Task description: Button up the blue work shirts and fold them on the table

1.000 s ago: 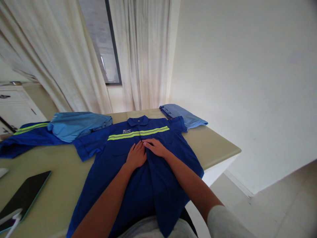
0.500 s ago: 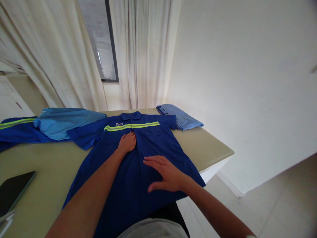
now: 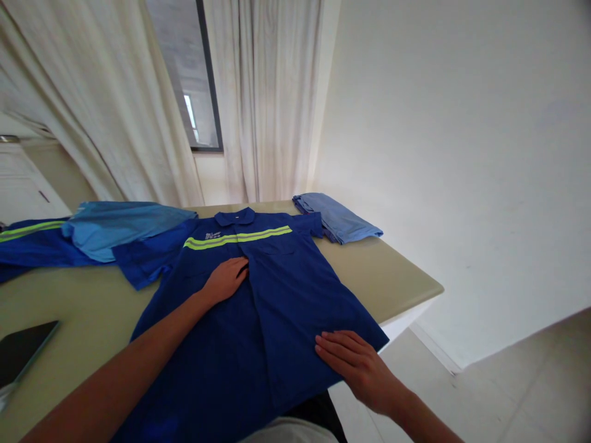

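A dark blue short-sleeved work shirt [image 3: 295, 307] lies spread front side up, its collar away from me and a yellow-green reflective band across the chest. My left hand [image 3: 226, 280] is on the shirt's middle below the band, fingers curled at the edge of the front opening and closed on the cloth there. Near the lower right hem, my right hand [image 3: 355, 363] rests flat on the shirt, fingers stretched out side by side. The lower hem reaches over the table edge towards my body.
The shirt lies on a beige-topped table [image 3: 388, 277]. Folded light blue clothing [image 3: 344, 220] is at the back right. Further left are a light blue garment [image 3: 124, 224] and blue clothing with a reflective stripe [image 3: 32, 246]. A dark tablet-like device [image 3: 25, 351] lies at the left.
My right hand has moved right and down onto the shirt's lower right part. My left hand has shifted slightly left and nearer me, and the shirt's upper part has moved left.
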A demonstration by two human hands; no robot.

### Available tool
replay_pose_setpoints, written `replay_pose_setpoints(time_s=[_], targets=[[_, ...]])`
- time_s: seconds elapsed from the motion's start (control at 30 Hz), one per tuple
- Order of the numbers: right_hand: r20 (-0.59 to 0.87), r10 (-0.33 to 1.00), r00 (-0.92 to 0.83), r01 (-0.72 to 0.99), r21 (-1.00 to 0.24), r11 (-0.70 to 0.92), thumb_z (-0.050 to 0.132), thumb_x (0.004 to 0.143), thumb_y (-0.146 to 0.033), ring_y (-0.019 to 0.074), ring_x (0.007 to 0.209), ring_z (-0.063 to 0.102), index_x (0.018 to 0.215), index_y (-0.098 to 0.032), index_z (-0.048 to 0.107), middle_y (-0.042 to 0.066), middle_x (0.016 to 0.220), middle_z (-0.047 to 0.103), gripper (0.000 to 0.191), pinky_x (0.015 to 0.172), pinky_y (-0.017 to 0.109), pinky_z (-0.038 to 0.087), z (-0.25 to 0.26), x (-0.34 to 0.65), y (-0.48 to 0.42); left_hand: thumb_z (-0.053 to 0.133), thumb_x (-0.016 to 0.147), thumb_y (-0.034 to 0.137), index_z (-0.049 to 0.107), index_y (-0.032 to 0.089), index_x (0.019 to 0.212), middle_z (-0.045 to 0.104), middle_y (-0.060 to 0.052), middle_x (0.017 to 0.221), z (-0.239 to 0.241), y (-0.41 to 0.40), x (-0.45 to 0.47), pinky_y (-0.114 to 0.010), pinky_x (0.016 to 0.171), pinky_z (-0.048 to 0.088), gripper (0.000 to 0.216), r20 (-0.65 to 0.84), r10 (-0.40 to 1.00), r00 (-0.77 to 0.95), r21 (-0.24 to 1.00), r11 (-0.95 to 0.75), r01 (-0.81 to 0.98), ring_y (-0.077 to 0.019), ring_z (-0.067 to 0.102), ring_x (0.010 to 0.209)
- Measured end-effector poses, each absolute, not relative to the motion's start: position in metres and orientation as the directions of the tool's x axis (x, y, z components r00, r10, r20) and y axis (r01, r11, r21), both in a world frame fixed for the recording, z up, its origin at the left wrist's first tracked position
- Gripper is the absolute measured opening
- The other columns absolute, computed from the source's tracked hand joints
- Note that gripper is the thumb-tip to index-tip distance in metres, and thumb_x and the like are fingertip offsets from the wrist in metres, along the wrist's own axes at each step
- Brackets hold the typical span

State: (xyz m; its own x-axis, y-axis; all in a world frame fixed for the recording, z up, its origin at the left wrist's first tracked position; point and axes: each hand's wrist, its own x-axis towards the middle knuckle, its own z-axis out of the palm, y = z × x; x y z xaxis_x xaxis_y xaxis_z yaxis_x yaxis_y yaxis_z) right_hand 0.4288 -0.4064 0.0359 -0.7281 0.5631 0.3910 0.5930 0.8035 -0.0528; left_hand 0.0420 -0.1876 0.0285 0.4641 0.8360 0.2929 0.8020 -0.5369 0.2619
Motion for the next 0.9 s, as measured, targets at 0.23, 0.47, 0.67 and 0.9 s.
replay_pose_setpoints(time_s=[0.23, 0.47, 0.67, 0.9], targets=[[0.365, 0.677, -0.639, 0.677, -0.152, 0.720, 0.067, 0.096, -0.054, 0.0270, 0.118, 0.067, 0.149, -0.022, 0.056, 0.013, 0.137, 0.068, 0.063, 0.100, 0.042, 0.056, 0.051, 0.396, -0.417, 0.042, 0.101, 0.029, 0.071, 0.020, 0.124, 0.068, -0.011, 0.137, 0.032, -0.192, 0.044, -0.045, 0.115, 0.047, 0.038, 0.334, 0.799, 0.500, 0.199, -0.578, 0.791, -0.0260, 0.063, 0.128], [0.476, 0.589, -0.654, 0.654, -0.037, 0.756, 0.062, 0.102, -0.032, 0.0254, 0.112, 0.068, 0.139, -0.017, 0.063, 0.013, 0.129, 0.073, 0.039, 0.096, 0.042, 0.057, 0.033, 0.379, -0.414, 0.048, 0.102, 0.032, 0.070, 0.019, 0.127, 0.067, -0.013, 0.140, 0.046, -0.271, 0.051, -0.049, 0.110, 0.051, 0.036, 0.291, 0.822, 0.489, 0.115, -0.538, 0.835, -0.0290, 0.064, 0.127], [0.490, 0.535, -0.688, 0.614, 0.001, 0.789, 0.059, 0.101, -0.023, 0.0274, 0.130, 0.061, 0.144, -0.020, 0.060, 0.014, 0.138, 0.068, 0.043, 0.110, 0.050, 0.050, 0.029, 0.376, -0.417, 0.062, 0.095, 0.050, 0.066, 0.027, 0.134, 0.073, -0.004, 0.132, 0.033, -0.416, 0.058, -0.040, 0.101, 0.057, 0.045, 0.432, 0.616, 0.658, -0.061, -0.708, 0.703, -0.0242, 0.070, 0.115], [0.442, 0.623, -0.645, 0.596, -0.218, 0.772, 0.050, 0.103, -0.018, 0.0234, 0.134, 0.060, 0.150, -0.026, 0.054, 0.010, 0.141, 0.066, 0.048, 0.117, 0.047, 0.048, 0.033, 0.386, -0.417, 0.055, 0.093, 0.019, 0.066, 0.028, 0.136, 0.077, -0.002, 0.123, 0.025, -0.436, 0.054, -0.035, 0.098, 0.060, 0.046, 0.629, 0.432, 0.647, -0.191, -0.720, 0.667, -0.0192, 0.073, 0.109]])
